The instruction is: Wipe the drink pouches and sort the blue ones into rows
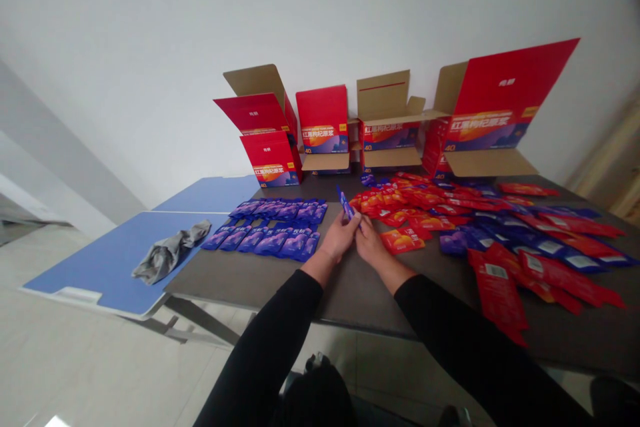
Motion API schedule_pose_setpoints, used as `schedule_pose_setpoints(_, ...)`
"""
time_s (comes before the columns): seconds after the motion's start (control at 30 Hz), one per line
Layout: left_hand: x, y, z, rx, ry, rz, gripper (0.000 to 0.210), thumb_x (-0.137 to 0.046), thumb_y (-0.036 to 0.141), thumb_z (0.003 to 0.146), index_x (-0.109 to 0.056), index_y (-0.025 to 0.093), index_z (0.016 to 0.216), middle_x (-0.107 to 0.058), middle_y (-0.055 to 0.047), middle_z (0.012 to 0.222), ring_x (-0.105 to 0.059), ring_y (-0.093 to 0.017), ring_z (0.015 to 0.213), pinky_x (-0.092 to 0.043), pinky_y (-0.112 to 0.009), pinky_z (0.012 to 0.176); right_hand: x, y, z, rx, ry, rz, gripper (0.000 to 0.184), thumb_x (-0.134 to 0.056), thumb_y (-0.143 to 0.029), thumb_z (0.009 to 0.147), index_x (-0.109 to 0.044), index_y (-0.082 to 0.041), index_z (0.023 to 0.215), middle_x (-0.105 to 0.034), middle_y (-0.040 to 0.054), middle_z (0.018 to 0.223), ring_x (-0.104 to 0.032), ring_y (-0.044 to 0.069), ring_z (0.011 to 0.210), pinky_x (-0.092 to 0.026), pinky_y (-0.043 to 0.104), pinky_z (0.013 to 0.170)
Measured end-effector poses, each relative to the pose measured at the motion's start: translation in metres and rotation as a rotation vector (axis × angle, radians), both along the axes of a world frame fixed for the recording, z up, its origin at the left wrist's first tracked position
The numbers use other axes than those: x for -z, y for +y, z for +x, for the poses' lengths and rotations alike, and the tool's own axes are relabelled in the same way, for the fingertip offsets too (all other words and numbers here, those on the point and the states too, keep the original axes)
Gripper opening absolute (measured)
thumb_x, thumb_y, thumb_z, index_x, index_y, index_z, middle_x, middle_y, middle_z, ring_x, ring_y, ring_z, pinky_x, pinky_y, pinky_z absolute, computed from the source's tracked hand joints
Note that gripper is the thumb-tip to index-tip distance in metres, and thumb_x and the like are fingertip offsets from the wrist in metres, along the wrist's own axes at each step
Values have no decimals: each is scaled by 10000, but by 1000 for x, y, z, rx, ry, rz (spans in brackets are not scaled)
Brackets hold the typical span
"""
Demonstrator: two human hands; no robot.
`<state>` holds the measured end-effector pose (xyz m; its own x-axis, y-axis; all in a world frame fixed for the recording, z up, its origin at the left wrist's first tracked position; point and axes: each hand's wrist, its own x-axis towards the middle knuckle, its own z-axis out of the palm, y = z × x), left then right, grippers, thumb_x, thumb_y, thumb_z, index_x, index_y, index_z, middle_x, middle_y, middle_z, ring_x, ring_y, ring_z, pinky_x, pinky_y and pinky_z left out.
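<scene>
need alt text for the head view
A person's left hand and right hand hold at least one blue pouch over a dark table. Two rows of blue-purple pouches lie to the left, a jumble of red and blue pouches to the right, and red boxes, several with flaps raised, stand behind.

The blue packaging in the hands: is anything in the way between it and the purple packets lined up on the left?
Nothing visible blocks it. The blue packaging is held between the left hand and right hand; toward the purple packets, only the left hand itself lies alongside.
</scene>
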<state>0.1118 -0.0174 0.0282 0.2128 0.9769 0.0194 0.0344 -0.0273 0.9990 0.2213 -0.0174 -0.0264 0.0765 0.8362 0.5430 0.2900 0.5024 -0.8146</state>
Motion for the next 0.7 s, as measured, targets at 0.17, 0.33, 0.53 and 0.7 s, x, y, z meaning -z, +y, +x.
schedule_pose_setpoints(0.17,-4,-3,-2,-32,-26,39,627,-702,544,814,-604,189,1322,-680,-126,1197,-629,-243,1124,-481,-338,990,-7,-6,-1,-59,-41,12,503,-453,-361,950,-499,-243,1437,-550,117,1368,-492,234,1327,-366,430,1162)
schedule_pose_setpoints(0.33,-23,-6,-21,-40,-72,-31,659,-661,554,845,-533,222,1399,-628,-131,1298,-638,-229,1102,-530,-324,890,-9,-13,0,-133,-31,-4,562,-503,-420,926,-476,-228,1453,-532,133,1425,-494,260,1331,-368,463,1151)
schedule_pose_setpoints(0.53,-58,4,-98,-192,149,55,719,-666,551,837,-497,205,1444,-611,-128,1341,-626,-224,1107,-531,-297,832,-4,-11,-1,-92,72,-81,550,-486,-460,918,-506,-228,1417,-609,133,1329,-574,252,1222,-450,466,1059)
schedule_pose_setpoints(0.7,-70,11,-189,-347,666,73,683,-622,545,845,-554,167,1411,-734,-90,1098,-671,-244,1000,-517,-318,860,-7,-11,-1,-84,66,-100,502,-491,-445,910,-551,-222,1357,-633,127,1284,-580,250,1204,-456,461,1048)
